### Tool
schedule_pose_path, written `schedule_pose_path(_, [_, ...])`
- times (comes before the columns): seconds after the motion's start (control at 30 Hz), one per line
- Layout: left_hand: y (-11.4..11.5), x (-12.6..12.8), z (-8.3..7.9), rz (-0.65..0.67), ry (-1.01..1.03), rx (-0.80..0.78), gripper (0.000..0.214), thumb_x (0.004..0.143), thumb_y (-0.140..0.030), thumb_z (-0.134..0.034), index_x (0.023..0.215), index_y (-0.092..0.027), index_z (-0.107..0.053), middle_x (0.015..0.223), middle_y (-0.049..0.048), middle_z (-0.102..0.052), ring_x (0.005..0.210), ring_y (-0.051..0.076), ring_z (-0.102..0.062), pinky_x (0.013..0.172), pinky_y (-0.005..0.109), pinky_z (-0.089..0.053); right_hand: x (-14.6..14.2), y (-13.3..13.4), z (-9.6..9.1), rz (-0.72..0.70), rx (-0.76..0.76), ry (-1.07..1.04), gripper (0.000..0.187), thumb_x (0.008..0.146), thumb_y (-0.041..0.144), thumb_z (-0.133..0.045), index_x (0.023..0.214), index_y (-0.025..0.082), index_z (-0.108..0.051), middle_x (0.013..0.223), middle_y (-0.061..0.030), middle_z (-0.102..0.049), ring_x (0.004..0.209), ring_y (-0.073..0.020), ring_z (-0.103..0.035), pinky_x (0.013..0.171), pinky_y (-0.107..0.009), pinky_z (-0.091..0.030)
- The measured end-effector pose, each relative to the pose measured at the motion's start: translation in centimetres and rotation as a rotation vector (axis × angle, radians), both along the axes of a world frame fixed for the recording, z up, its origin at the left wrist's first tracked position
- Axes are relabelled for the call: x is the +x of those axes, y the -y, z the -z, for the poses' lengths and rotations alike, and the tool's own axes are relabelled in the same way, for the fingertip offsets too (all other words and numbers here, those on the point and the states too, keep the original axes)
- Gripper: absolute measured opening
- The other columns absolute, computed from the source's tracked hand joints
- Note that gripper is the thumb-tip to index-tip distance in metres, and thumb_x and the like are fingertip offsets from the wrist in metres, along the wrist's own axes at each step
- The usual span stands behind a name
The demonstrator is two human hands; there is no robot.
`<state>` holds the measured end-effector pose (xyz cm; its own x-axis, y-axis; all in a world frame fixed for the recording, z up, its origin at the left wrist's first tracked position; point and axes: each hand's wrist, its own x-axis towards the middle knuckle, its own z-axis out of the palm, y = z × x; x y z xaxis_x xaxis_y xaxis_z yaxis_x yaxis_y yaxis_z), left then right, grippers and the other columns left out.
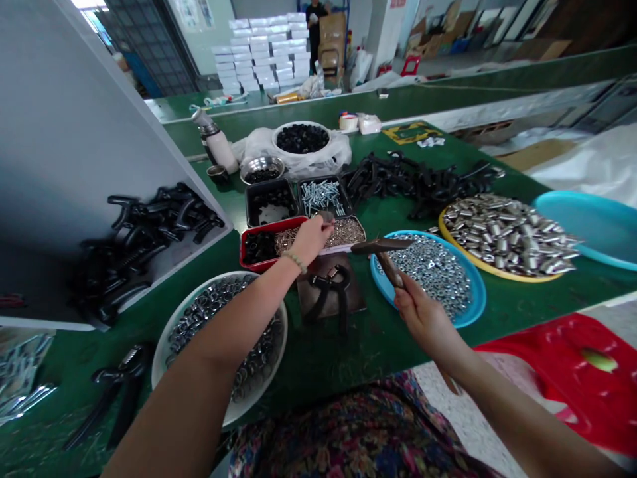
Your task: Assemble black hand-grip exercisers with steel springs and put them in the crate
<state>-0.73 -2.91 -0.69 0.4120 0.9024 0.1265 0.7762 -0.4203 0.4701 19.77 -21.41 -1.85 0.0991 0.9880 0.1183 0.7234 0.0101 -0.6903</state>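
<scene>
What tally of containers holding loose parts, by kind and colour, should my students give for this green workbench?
White bowls: 2
Steel bowl: 1
Blue plate: 1
Yellow plate: 1
Black trays: 2
Red tray: 1
Tray of tan bits: 1
Total: 9

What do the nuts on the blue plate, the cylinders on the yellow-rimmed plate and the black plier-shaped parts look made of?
The small nuts look like zinc-plated steel, judging by their bright silvery sheen. The cylinders look like polished or plated metal, with strong glare. The black plier-shaped parts look plastic-coated or moulded; their dark surface hides the material.
</scene>
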Motion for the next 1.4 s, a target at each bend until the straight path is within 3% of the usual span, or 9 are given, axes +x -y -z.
schedule_pose_path(0.1, [5.0, -1.5, 1.1, 0.069, 0.230, -0.151, 0.021, 0.091, -0.031, -0.052, 0.095, -0.016, -0.066, 0.089, 0.0028, -0.069, 0.083, 0.016, -0.064, 0.082, 0.029, -0.050, 0.0, 0.3, 0.1, 0.016, -0.019, -0.031, 0.047, 0.094, 0.040, -0.036, 0.130, 0.015, -0.052, 0.082, -0.0095, -0.072, 0.074, -0.0231, -0.070, 0.066, -0.034, -0.055])
schedule_pose_path(0.27, [10.0, -2.6, 4.4, 0.110, 0.171, -0.013, 0.024, 0.093, -0.030, -0.049, 0.086, -0.014, -0.065, 0.098, 0.0051, -0.060, 0.086, 0.014, -0.060, 0.084, 0.027, -0.050, -0.2, 0.3, 0.1, 0.024, -0.053, -0.053, 0.050, 0.094, 0.042, -0.035, 0.132, 0.012, -0.050, 0.080, -0.0098, -0.071, 0.075, -0.0237, -0.070, 0.066, -0.035, -0.055])
schedule_pose_path(0.53, [9.8, -2.1, 5.0, 0.126, -0.186, 0.153, 0.029, 0.095, -0.032, -0.044, 0.083, -0.013, -0.063, 0.094, 0.0066, -0.055, 0.085, 0.017, -0.057, 0.081, 0.030, -0.049, -0.3, 1.0, 0.8, 0.005, 0.003, -0.040, 0.047, 0.094, 0.041, -0.038, 0.131, 0.014, -0.051, 0.081, -0.0094, -0.071, 0.075, -0.0233, -0.070, 0.067, -0.035, -0.055])
schedule_pose_path(0.7, [10.3, -2.3, 5.0, 0.242, -0.291, 0.205, 0.024, 0.095, -0.023, -0.043, 0.085, -0.014, -0.063, 0.098, 0.0081, -0.056, 0.091, 0.019, -0.055, 0.083, 0.033, -0.049, -0.1, 1.3, 0.9, 0.003, -0.005, -0.037, 0.047, 0.094, 0.040, -0.038, 0.130, 0.013, -0.051, 0.086, -0.0112, -0.072, 0.077, -0.0237, -0.071, 0.067, -0.034, -0.056])
schedule_pose_path(0.83, [11.1, -3.1, 4.9, 0.306, -0.231, 0.137, 0.021, 0.093, -0.020, -0.044, 0.092, -0.015, -0.065, 0.106, 0.0104, -0.058, 0.101, 0.022, -0.053, 0.091, 0.039, -0.048, -0.5, 1.4, 0.6, -0.034, 0.006, -0.009, 0.045, 0.094, 0.037, -0.038, 0.131, 0.015, -0.051, 0.097, -0.0113, -0.073, 0.085, -0.0241, -0.071, 0.073, -0.035, -0.057])
schedule_pose_path(1.03, [14.2, -5.9, 4.3, 0.053, -0.026, 0.021, 0.040, 0.087, -0.030, -0.058, 0.122, -0.012, -0.055, 0.120, 0.0131, -0.054, 0.112, 0.024, -0.053, 0.101, 0.040, -0.045, -2.0, 1.2, -0.4, -0.239, -0.043, 0.073, 0.051, 0.094, 0.033, -0.035, 0.143, 0.018, -0.038, 0.128, -0.0114, -0.062, 0.111, -0.0235, -0.063, 0.089, -0.034, -0.053])
schedule_pose_path(1.23, [16.0, -7.0, 5.0, 0.125, -0.116, 0.017, 0.029, 0.090, -0.018, -0.047, 0.116, -0.014, -0.061, 0.112, 0.0102, -0.060, 0.101, 0.022, -0.057, 0.093, 0.037, -0.050, -2.8, 0.7, -1.5, -0.281, -0.197, 0.237, 0.052, 0.096, 0.031, -0.029, 0.145, 0.016, -0.038, 0.097, -0.0120, -0.074, 0.077, -0.0251, -0.072, 0.071, -0.037, -0.057])
schedule_pose_path(1.33, [16.1, -6.7, 5.4, 0.123, -0.120, 0.016, 0.030, 0.089, -0.017, -0.049, 0.117, -0.016, -0.061, 0.112, 0.0091, -0.061, 0.099, 0.022, -0.057, 0.091, 0.037, -0.051, -3.2, 0.6, -1.9, -0.256, -0.086, 0.217, 0.053, 0.096, 0.032, -0.030, 0.148, 0.019, -0.032, 0.113, -0.0127, -0.069, 0.090, -0.0246, -0.071, 0.075, -0.035, -0.057])
schedule_pose_path(1.4, [16.4, -6.5, 5.4, 0.116, -0.108, 0.013, 0.031, 0.088, -0.016, -0.050, 0.117, -0.017, -0.061, 0.112, 0.0092, -0.061, 0.100, 0.022, -0.057, 0.091, 0.037, -0.051, -3.4, 0.6, -1.5, -0.281, -0.117, 0.270, 0.053, 0.096, 0.033, -0.030, 0.146, 0.018, -0.034, 0.108, -0.0124, -0.071, 0.084, -0.0248, -0.072, 0.070, -0.034, -0.057])
